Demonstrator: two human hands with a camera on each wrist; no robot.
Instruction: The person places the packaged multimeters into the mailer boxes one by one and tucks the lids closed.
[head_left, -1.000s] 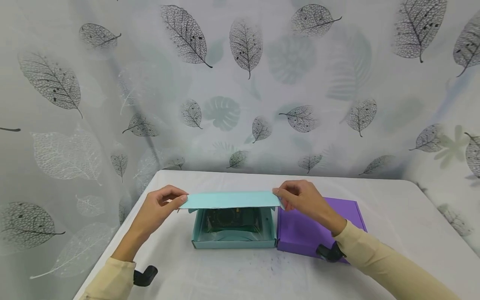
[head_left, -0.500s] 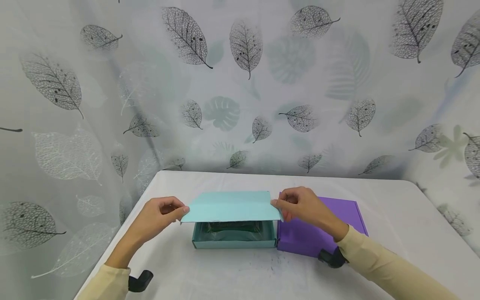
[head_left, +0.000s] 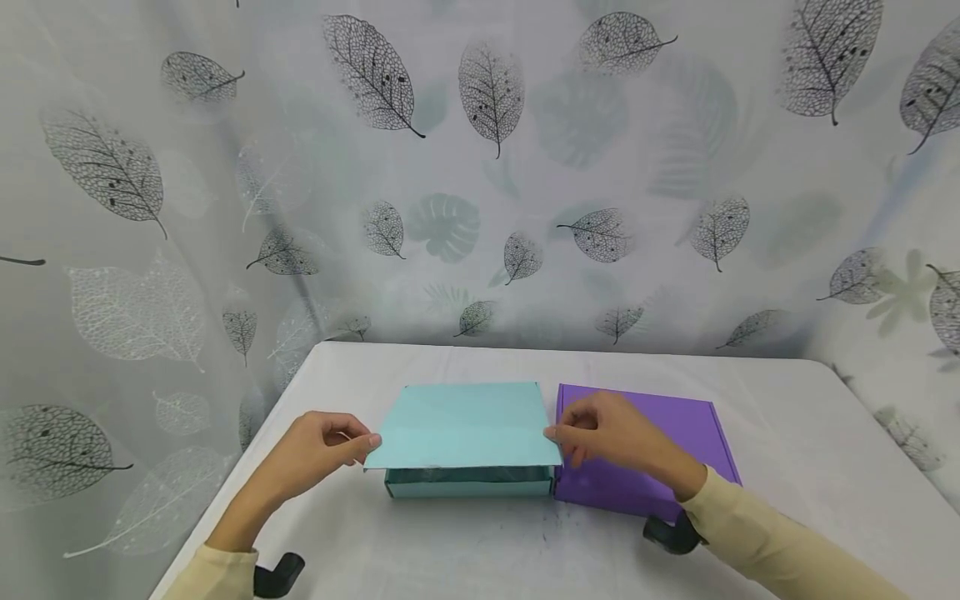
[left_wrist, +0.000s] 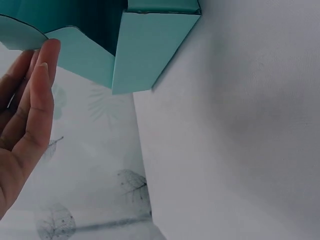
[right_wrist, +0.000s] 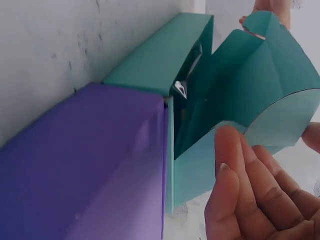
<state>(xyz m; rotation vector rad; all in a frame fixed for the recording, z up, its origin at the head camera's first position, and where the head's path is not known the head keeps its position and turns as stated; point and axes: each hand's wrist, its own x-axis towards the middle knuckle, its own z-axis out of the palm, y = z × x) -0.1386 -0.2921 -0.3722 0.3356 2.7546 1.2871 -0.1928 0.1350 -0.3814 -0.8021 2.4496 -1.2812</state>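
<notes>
A turquoise cardboard box (head_left: 471,489) sits on the white table, its hinged lid (head_left: 465,425) tilted low over the tray with a narrow dark gap at the front. My left hand (head_left: 318,450) pinches the lid's front left corner. At the front right corner my right hand (head_left: 618,437) holds the lid between thumb and fingers. Fingertips (right_wrist: 229,142) press the side flap in the right wrist view, where the lid's front flap (right_wrist: 285,112) hangs folded inward. A shiny piece of clear wrapping (right_wrist: 181,90) shows inside the box; the other contents are hidden by the lid.
A closed purple box (head_left: 675,425) stands right against the turquoise box's right side, below my right forearm. The white-covered table (head_left: 450,550) reaches back to a leaf-patterned curtain (head_left: 480,183). Black camera mounts (head_left: 279,575) stick out from the wrists.
Both hands have brought the lid down and toward me, from raised to nearly level over the box. The dark packed contents seen earlier are now covered. The purple box has stayed put.
</notes>
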